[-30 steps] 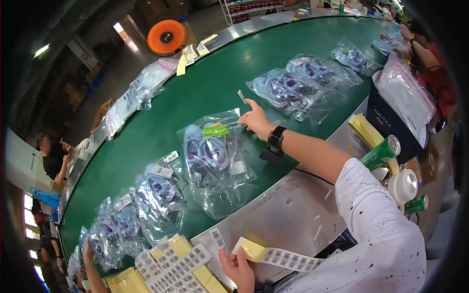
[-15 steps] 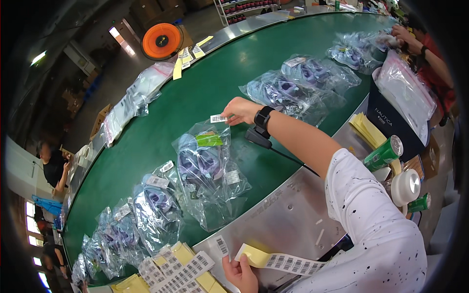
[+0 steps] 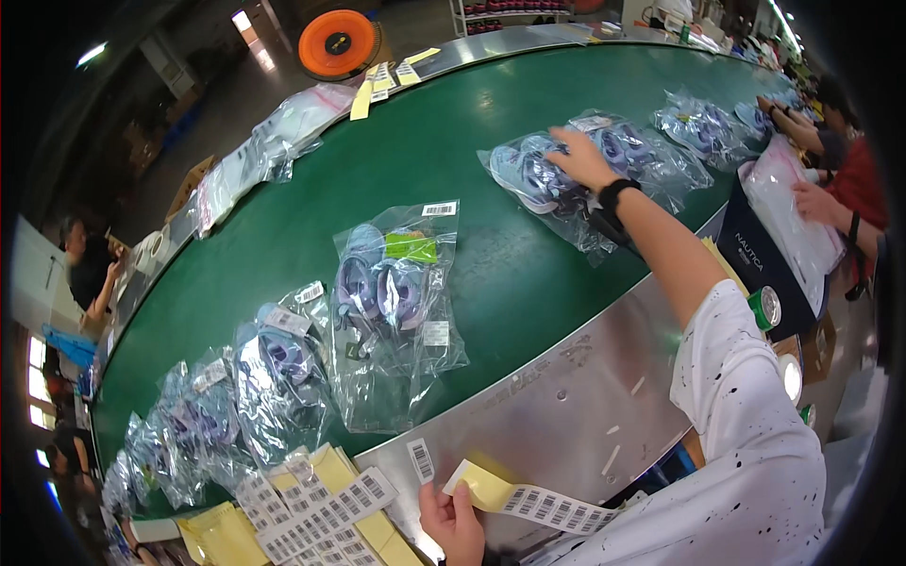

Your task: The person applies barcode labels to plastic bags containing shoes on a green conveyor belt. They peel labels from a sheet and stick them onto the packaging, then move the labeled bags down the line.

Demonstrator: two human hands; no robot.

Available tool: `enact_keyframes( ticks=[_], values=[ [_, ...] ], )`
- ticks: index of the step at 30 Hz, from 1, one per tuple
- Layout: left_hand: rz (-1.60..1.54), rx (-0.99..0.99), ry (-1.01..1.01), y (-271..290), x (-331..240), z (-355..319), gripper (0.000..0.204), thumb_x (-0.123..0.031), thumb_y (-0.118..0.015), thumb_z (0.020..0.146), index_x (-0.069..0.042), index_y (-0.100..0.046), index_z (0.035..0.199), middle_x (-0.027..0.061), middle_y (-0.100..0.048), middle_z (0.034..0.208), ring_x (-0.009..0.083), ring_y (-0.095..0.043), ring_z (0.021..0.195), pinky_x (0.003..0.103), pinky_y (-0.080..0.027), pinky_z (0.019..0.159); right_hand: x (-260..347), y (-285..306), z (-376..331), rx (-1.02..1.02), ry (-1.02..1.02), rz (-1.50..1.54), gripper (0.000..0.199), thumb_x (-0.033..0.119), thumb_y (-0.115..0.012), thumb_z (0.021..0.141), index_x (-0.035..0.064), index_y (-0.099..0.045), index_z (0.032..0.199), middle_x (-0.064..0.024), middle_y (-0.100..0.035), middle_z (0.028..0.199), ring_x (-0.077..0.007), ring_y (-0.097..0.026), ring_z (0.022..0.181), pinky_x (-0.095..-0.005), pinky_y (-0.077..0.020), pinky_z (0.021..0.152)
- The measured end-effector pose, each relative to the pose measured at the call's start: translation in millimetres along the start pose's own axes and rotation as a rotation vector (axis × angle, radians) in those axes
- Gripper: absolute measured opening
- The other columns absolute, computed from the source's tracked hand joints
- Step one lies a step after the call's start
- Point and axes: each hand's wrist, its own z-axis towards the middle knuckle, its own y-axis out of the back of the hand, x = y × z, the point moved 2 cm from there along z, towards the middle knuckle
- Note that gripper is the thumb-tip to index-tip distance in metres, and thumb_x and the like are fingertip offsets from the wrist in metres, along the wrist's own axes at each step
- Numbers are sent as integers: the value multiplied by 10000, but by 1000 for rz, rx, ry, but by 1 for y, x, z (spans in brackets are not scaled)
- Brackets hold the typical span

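Note:
On the green conveyor belt (image 3: 377, 170), my right hand (image 3: 583, 158) reaches over a pair of blue-purple shoes in a clear bag (image 3: 519, 174), its fingers apart and touching the plastic. Whether they grip the bag is hard to see. A black band circles that wrist. Low in the view, my left hand (image 3: 453, 524) is closed on a strip of barcode labels (image 3: 557, 509) with yellow backing, folded over the thumb. A single barcode label (image 3: 420, 459) sticks up from its fingertip. Midway along lies another bagged pair (image 3: 385, 283), with a barcode label (image 3: 439, 209) at the bag's top corner.
Several bagged pairs (image 3: 203, 406) crowd the belt's left end. Label sheets (image 3: 321, 519) cover the near left edge beside a metal ledge (image 3: 557, 406). At right stand a dark box (image 3: 760, 250) with clear bags and a green can (image 3: 764, 307). Other people work around the belt.
My right hand has left the middle bag and moved right to another bagged pair. The label it held now lies on the middle bag's corner. My left hand still holds the strip.

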Motion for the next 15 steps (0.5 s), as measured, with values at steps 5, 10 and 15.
enact_keyframes(
  ticks=[5, 10, 15],
  values=[
    [-29, 2, -19, -4, -4, 2, 475, -41, -542, 904, 57, -337, 1321, 141, -642, 974, 136, -609, 841, 238, -474, 729, 14, -15, -40, 138, -37, 229, 518, 270, -643, 779, 84, -524, 1247, -191, -596, 1142, -338, -593, 999, -391, -460, 870],
    [-78, 12, 19, -1, -12, 6, 460, -38, -543, 897, 49, -362, 1311, 112, -638, 936, 113, -592, 803, 223, -457, 709, 156, -34, -92, 254, -26, 636, 562, 267, -663, 785, 60, -485, 1276, -216, -580, 1159, -346, -577, 1038, -398, -453, 882],
    [-106, -10, 62, 7, -43, -1, 446, -28, -557, 877, 45, -400, 1288, 68, -614, 849, 88, -561, 745, 206, -431, 676, 243, 33, -150, 310, 245, 852, 362, 221, -629, 833, 35, -571, 1138, -141, -572, 1090, -276, -556, 990, -359, -446, 842]
  ],
)
